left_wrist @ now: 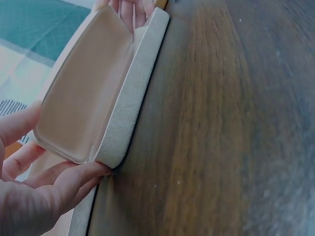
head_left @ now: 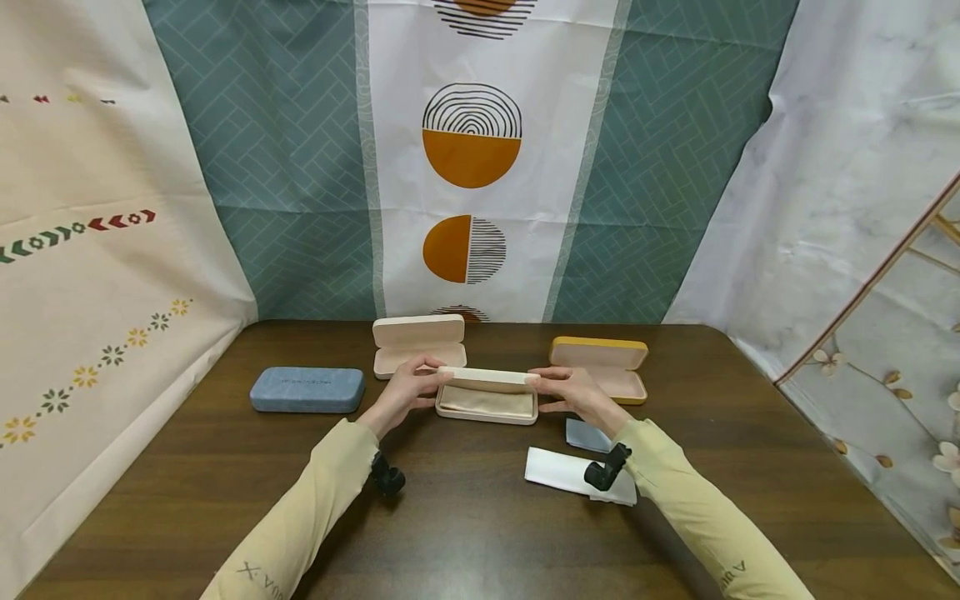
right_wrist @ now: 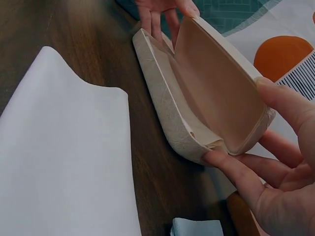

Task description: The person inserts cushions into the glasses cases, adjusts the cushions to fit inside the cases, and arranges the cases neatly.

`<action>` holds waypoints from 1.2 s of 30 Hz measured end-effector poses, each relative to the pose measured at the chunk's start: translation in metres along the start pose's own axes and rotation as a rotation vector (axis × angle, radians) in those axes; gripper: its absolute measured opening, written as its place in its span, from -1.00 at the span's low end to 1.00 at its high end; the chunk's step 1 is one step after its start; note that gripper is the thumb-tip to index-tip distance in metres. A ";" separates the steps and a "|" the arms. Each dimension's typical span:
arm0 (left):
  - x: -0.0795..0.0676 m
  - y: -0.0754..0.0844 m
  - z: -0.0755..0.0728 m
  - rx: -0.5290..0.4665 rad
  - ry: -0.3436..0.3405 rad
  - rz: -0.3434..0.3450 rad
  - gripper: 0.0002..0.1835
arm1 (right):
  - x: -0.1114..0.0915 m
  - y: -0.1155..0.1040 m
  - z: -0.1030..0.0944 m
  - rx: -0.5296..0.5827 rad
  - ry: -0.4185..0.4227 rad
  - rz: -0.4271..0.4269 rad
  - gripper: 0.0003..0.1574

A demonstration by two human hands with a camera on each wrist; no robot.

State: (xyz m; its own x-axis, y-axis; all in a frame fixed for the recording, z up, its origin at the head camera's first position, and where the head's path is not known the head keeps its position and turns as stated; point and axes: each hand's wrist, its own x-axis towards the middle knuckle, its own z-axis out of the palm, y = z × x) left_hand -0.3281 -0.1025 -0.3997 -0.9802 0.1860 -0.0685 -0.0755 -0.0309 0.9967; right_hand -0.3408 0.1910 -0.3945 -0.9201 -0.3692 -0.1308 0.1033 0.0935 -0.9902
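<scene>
I have both hands on the cream case [head_left: 486, 375], which sits at the middle of the tabletop [head_left: 450, 533] with its lid partly raised. The left hand [head_left: 405, 387] pinches its left end and the right hand [head_left: 577, 390] its right end; in each grip I see the thumb on the lid and fingers at the base. A beige cloth [head_left: 486, 402] lies inside. To the left I have a closed blue case [head_left: 307, 390]; on the far side, an open pale case [head_left: 420, 332] and, farther right, an open yellow case [head_left: 597, 353]. Near right lie a grey-blue cloth [head_left: 587, 435] and a white cloth [head_left: 555, 469].
</scene>
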 end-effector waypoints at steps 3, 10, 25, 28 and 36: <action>0.000 -0.001 -0.001 -0.012 -0.011 -0.003 -0.67 | -0.002 0.000 0.000 -0.005 -0.004 -0.003 -0.37; -0.011 0.011 0.001 -0.026 -0.033 -0.003 -0.65 | -0.002 0.000 0.002 0.015 0.004 -0.001 -0.29; -0.006 -0.005 0.000 -0.008 0.005 0.033 -0.64 | -0.007 0.001 0.003 0.043 0.005 -0.001 -0.33; -0.006 -0.005 0.000 -0.021 0.007 0.024 -0.63 | -0.007 0.001 0.003 0.040 0.006 -0.005 -0.35; -0.007 -0.004 0.001 -0.009 0.007 0.039 -0.67 | -0.007 0.001 0.003 0.039 0.016 -0.010 -0.36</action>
State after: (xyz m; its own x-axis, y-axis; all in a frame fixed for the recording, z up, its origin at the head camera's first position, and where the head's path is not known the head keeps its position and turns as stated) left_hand -0.3212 -0.1030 -0.4035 -0.9836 0.1780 -0.0302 -0.0392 -0.0472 0.9981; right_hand -0.3328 0.1910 -0.3944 -0.9271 -0.3549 -0.1208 0.1089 0.0533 -0.9926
